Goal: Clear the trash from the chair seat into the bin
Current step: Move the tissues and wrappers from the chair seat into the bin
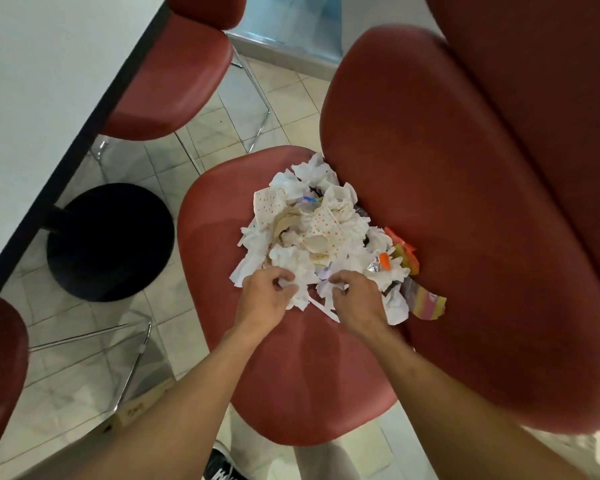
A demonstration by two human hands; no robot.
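Pinching crumpled white tissue (pixel 293 268), both hands' curled fingers (pixel 284 284), dotted wrappers, red seat (pixel 291 368)

Both hands (pixel 305 299) seemingly gather trash (pixel 312 237) on seat (pixel 222 216).

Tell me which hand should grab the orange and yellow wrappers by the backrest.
Right hand: it sits nearer the wrappers at the pile's right edge, while the left hand grips tissue on the other side.
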